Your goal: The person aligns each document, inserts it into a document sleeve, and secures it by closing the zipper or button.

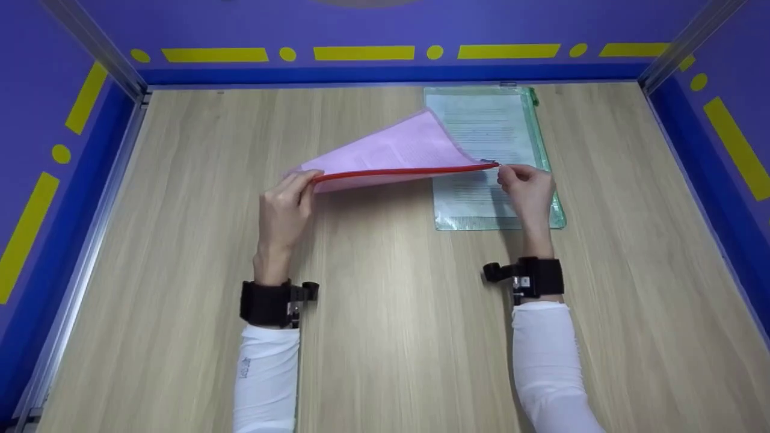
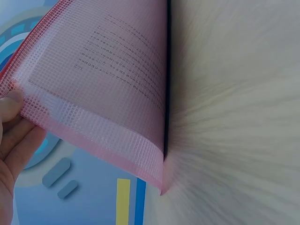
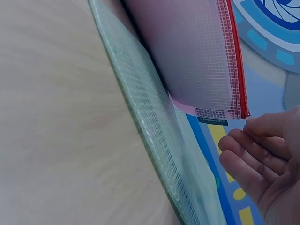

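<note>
- Two white sleeves in from near edge, black wrist straps on both.
- Left hand: grip closed on left end of pink mesh pouch, fingers curled over the red zipper edge, thumb on the mesh in left wrist view.
- Right hand: fingertips pinching the right end of the zipper edge, at the slider, fingers loosely bent.
- Pink pouch held up off the table, centre, zipper edge near and roughly level, far side sloping down; printed sheet inside.
- Green mesh pouch flat on table, far right, partly under the pink one; paper inside.
- Purple walls with yellow marks around.
</note>
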The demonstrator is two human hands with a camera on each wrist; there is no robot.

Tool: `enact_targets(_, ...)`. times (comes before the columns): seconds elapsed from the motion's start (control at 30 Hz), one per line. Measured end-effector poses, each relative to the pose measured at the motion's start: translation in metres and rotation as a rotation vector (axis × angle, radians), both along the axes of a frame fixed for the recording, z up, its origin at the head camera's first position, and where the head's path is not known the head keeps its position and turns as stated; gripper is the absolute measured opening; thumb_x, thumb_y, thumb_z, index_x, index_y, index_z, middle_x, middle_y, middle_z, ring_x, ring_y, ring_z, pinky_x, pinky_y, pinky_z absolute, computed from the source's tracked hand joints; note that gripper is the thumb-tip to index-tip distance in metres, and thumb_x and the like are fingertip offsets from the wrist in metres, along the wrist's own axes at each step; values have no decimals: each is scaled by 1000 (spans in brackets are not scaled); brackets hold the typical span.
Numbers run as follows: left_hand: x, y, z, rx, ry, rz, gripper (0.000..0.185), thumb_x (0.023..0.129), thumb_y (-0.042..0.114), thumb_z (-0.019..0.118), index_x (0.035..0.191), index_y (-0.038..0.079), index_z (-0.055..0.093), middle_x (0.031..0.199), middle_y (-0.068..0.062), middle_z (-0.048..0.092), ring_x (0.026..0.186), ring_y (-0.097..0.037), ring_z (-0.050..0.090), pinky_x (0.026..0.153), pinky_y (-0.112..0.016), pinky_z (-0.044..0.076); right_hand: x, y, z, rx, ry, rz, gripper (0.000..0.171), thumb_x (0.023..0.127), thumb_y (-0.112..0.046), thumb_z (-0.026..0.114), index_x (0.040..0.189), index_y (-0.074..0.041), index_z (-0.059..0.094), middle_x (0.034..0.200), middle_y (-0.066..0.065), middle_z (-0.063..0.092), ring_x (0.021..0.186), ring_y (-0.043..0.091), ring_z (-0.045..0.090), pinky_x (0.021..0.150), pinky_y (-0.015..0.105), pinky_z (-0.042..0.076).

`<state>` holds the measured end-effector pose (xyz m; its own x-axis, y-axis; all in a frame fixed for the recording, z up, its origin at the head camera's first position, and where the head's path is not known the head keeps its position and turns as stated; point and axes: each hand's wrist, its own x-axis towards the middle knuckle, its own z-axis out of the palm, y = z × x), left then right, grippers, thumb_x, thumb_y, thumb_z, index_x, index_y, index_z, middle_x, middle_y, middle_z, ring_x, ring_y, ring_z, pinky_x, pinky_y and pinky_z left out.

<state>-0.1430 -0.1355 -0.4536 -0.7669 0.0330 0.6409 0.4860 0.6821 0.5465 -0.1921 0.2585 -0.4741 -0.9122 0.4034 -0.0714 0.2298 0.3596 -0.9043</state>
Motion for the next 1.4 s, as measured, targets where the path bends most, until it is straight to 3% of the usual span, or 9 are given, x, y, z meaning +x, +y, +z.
enact_targets(0.13, 1, 3, -1, 12, -1, 11, 14, 93, -2, 64, 103, -2, 74, 95, -17, 76, 91, -29, 75, 78, -38, 61, 0, -6, -1, -54, 34, -27, 28, 92, -20, 66, 105, 4, 74, 72, -10, 69, 69, 0, 68, 69, 13, 57)
enact_targets(0.2, 1, 4, 0, 22, 3, 20, 15, 93, -2, 63, 102, -3, 74, 95, -17, 76, 92, -30, 75, 79, -38, 61, -1, -10, -1, -132, 35, -26, 30, 93, -19, 65, 109, 5, 73, 75, -9, 69, 73, 2, 70, 72, 15, 58)
enact_targets(0.43, 3, 10, 2, -1, 17, 20, 14, 92, -1, 65, 102, -1, 75, 92, -16, 76, 89, -28, 75, 76, -39, 61, 0, -30, 1, -354, -93, 46, 36, 97, -25, 63, 117, 5, 69, 88, 2, 74, 84, 11, 73, 81, 23, 60)
enact_targets(0.6, 3, 15, 2, -50, 16, 0, 15, 92, -2, 65, 103, -1, 75, 94, -16, 76, 89, -28, 75, 76, -38, 61, 1, -44, 3, -497, -162, -2, 36, 100, -29, 59, 117, 2, 66, 90, 2, 74, 84, 10, 73, 79, 22, 60)
enact_targets(0.73, 4, 19, 3, -60, 2, -7, 16, 91, -4, 64, 103, -2, 75, 94, -16, 77, 89, -28, 75, 76, -38, 61, 3, -53, 4, -580, -188, -54, 40, 101, -32, 57, 125, 0, 62, 103, 5, 70, 95, 14, 71, 88, 26, 59)
enact_targets(0.87, 5, 26, 5, -70, -25, -15, 16, 90, -4, 65, 104, -1, 75, 94, -15, 77, 88, -27, 75, 75, -37, 61, 6, -58, 8, -675, -190, -25, 52, 101, -35, 55, 143, -4, 49, 129, 11, 60, 121, 21, 60, 105, 33, 51)
enact_targets(1.0, 7, 36, 5, -97, -47, -46, 17, 90, -2, 66, 105, 0, 74, 95, -15, 77, 88, -26, 75, 74, -36, 61, 8, -66, 10, -827, -206, 50, 64, 103, -33, 50, 155, -5, 28, 156, 17, 39, 143, 25, 42, 115, 38, 42)
enact_targets(1.13, 10, 49, 4, -133, -54, -97, 17, 91, 0, 65, 106, 1, 74, 95, -14, 77, 87, -25, 75, 74, -34, 61, 9, -77, 8, -978, -244, 106, 66, 105, -30, 44, 159, -5, 14, 165, 18, 21, 152, 27, 27, 120, 39, 34)
enact_targets(1.4, 16, 67, 3, -251, -128, -260, 15, 95, 8, 64, 107, 5, 73, 97, -8, 77, 88, -22, 74, 76, -34, 60, 13, -92, 0, -1250, -295, 166, 60, 107, -34, 36, 157, -7, 15, 162, 18, 25, 152, 27, 26, 125, 40, 26)
